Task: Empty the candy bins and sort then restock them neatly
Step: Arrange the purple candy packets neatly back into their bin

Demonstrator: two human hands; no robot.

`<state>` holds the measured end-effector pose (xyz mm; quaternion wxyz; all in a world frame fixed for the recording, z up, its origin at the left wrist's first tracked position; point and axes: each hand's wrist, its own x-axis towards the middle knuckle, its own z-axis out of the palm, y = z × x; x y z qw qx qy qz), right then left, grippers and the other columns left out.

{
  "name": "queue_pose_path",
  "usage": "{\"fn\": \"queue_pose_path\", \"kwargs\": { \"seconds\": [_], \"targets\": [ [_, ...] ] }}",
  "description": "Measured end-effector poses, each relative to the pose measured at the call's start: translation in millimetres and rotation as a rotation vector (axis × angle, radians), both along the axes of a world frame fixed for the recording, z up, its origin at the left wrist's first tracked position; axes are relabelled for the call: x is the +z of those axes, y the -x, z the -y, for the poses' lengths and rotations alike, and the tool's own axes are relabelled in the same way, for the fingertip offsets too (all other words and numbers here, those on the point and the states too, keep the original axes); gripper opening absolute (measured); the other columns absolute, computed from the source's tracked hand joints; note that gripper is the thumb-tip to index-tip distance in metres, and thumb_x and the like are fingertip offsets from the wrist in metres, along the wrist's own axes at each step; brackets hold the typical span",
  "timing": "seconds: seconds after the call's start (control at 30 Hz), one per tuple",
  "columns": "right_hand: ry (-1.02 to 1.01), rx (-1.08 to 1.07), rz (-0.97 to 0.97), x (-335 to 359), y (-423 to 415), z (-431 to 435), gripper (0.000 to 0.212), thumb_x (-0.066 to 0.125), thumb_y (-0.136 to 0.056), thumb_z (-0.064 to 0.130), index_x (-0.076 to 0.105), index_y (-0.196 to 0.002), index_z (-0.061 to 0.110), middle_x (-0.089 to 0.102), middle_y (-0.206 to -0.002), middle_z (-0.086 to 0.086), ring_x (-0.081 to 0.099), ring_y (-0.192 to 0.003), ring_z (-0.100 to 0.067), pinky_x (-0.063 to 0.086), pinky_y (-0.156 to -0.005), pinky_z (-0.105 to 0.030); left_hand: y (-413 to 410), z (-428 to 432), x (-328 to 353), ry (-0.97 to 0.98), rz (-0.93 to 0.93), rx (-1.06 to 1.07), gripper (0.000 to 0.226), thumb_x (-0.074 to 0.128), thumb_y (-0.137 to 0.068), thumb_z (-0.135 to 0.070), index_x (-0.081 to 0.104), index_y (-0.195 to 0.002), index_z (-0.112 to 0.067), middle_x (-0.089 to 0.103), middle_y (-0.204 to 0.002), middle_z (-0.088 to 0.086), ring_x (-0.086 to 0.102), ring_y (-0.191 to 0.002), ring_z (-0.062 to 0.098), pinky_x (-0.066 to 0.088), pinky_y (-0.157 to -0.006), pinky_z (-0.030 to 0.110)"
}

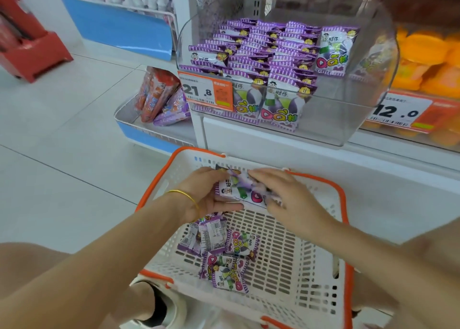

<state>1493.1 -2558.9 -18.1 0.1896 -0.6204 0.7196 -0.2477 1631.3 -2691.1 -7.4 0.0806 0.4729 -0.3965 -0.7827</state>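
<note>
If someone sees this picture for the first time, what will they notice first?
Most striking is the clear bin at upper centre, packed with rows of purple candy packets behind an orange price tag. Below it, the left hand and right hand grip a bundle of such packets over a white basket, where a few loose packets lie.
</note>
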Motion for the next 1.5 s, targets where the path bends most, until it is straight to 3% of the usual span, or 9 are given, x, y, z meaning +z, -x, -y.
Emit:
{"fn": "queue_pose_path", "kwargs": {
  "seconds": [0.2, 0.3, 0.37, 0.53, 0.7, 0.87, 1.0, 1.3, 1.5],
  "targets": [
    [-0.132, 0.163, -0.03, -9.4, -8.5, 3.2, 0.081, 0.042, -0.087, -0.002, 0.002, -0.152, 0.024, 0.004, -0.156, 0.018, -0.003, -0.138, 0.007, -0.008, -0.106, -0.004, -5.5, 6.5, 3.2, 0.089, -0.021, -0.132, 0.055, 0.069, -0.078, -0.037, 0.054, -0.122, -0.008, 0.064, -0.118, 0.017, 0.067, -0.1, 0.031, 0.059, -0.075, 0.046],
    [-0.106, 0.036, 0.28, -3.7, -8.0, 9.0, 0.072, 0.041, -0.087, -0.007, 0.025, -0.148, 0.028, 0.029, -0.144, 0.019, 0.029, -0.13, 0.003, 0.014, -0.105, -0.001, -5.8, 10.5, -1.3, 0.267, 0.078, -0.17, 0.047, 0.07, -0.081, -0.004, 0.048, -0.122, -0.007, 0.064, -0.115, 0.017, 0.068, -0.096, 0.029, 0.06, -0.073, 0.041],
    [-0.045, -0.105, 0.464, -4.6, -3.9, 14.7, 0.06, 0.046, -0.09, -0.002, 0.039, -0.14, 0.03, 0.043, -0.137, 0.018, 0.05, -0.115, -0.002, 0.038, -0.104, -0.018, -5.9, 15.5, -2.4, 0.334, 0.119, -0.181, 0.038, 0.063, -0.086, 0.002, 0.05, -0.12, -0.01, 0.063, -0.118, 0.018, 0.067, -0.095, 0.027, 0.06, -0.065, 0.034],
    [-0.24, -0.056, 0.625, -16.9, 13.8, 33.3, 0.079, 0.074, -0.071, 0.053, 0.04, -0.139, 0.032, 0.046, -0.138, 0.015, 0.046, -0.126, -0.005, 0.039, -0.106, -0.031, -6.2, 22.0, 0.6, 0.38, 0.078, -0.322, 0.031, 0.06, -0.088, -0.001, 0.054, -0.116, -0.015, 0.066, -0.113, 0.013, 0.068, -0.086, 0.021, 0.058, -0.06, 0.027],
    [-0.169, -0.222, 0.943, -44.6, 7.6, 42.5, 0.022, 0.07, -0.083, 0.015, 0.064, -0.104, 0.015, 0.071, -0.104, -0.008, 0.068, -0.094, -0.02, 0.055, -0.084, -0.036, -4.9, 20.6, -13.3, 0.194, 0.047, -0.082, 0.044, 0.066, -0.086, -0.026, 0.052, -0.123, -0.009, 0.07, -0.105, 0.019, 0.07, -0.084, 0.028, 0.06, -0.068, 0.035],
    [-0.096, -0.382, 0.906, -69.0, -17.3, 55.4, 0.013, 0.069, -0.085, 0.019, 0.065, -0.096, 0.012, 0.068, -0.091, -0.012, 0.067, -0.091, -0.031, 0.055, -0.084, -0.049, 9.6, -0.9, -55.7, 0.156, 0.128, 0.092, 0.035, 0.066, -0.086, -0.037, 0.063, -0.11, -0.011, 0.071, -0.098, 0.011, 0.067, -0.084, 0.024, 0.057, -0.073, 0.037],
    [-0.179, -0.392, 1.078, -96.2, -21.5, 59.2, 0.019, 0.057, -0.093, 0.023, 0.062, -0.108, 0.011, 0.067, -0.098, -0.004, 0.068, -0.086, -0.014, 0.058, -0.078, -0.034, 8.8, 14.9, -98.7, 0.234, 0.204, 0.235, 0.025, 0.065, -0.088, -0.031, 0.066, -0.102, -0.01, 0.07, -0.098, 0.018, 0.066, -0.09, 0.032, 0.051, -0.089, 0.056],
    [-0.864, -0.235, 0.187, -282.0, -12.7, 40.0, 0.063, 0.052, -0.096, 0.031, 0.022, -0.148, 0.012, 0.028, -0.147, -0.022, 0.046, -0.12, -0.035, 0.046, -0.093, -0.036, -41.7, 33.9, -188.8, 0.16, 0.457, 0.231, 0.08, 0.068, -0.061, -0.064, 0.054, -0.123, -0.016, 0.066, -0.114, 0.012, 0.063, -0.103, 0.035, 0.05, -0.09, 0.055],
    [-0.825, -0.277, -0.218, -302.8, -36.6, 38.9, 0.071, 0.07, -0.08, 0.046, 0.037, -0.132, 0.011, 0.042, -0.128, -0.015, 0.044, -0.116, -0.03, 0.045, -0.09, -0.037, -50.9, 30.3, -189.5, 0.256, 0.505, 0.101, 0.033, 0.054, -0.094, -0.039, 0.05, -0.115, -0.013, 0.067, -0.096, 0.007, 0.063, -0.078, 0.022, 0.052, -0.065, 0.028]
  ]
}}
